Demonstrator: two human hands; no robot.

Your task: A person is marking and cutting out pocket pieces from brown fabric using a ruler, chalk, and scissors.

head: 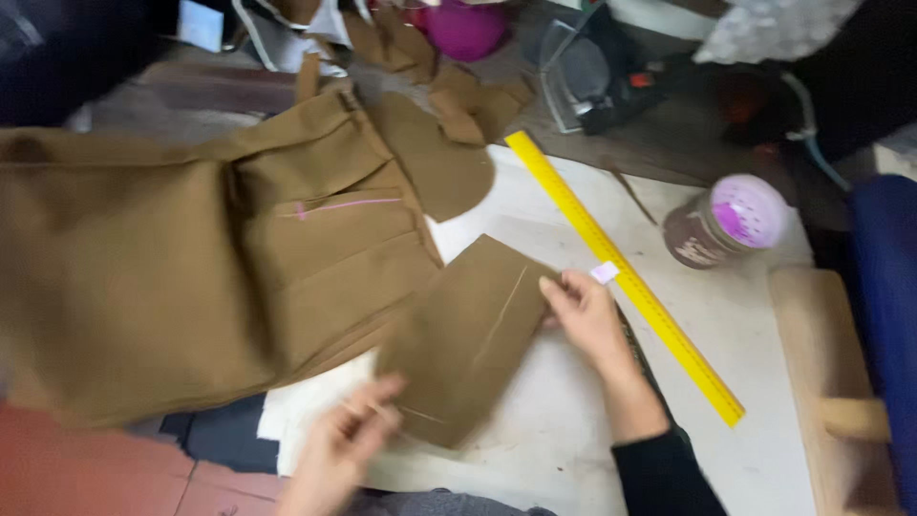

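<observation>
While your two hands work at the centre of the frame, you hold a small folded piece of brown cloth (465,336) between them, lying tilted on the white work surface (755,382). It is a roughly rectangular panel in the same olive-brown as the rest of the fabric, with a pale straight line running along it near its right edge and a short pale mark near its lower corner. Your left hand (339,449), at the lower middle of the frame, pinches the panel's lower left edge, fingers closed lightly on the cloth. Your right hand (585,315), with a dark sleeve behind it, grips the panel's upper right edge, fingers curled over it; a small pale piece of chalk (605,272) sits at the fingertips, though you cannot tell from the blur exactly how it is held. To the left, filling the left half of the frame, lies a large brown garment (172,258) with a pink chalk line (349,205) drawn across it; the panel's left side overlaps its edge. A yellow ruler (621,272) runs diagonally from upper centre to lower right, just beside your right hand. At the right, well apart from the panel, stands a round tin with a pinkish lid (731,220). Brown offcuts (468,100) lie scattered at the upper centre.
</observation>
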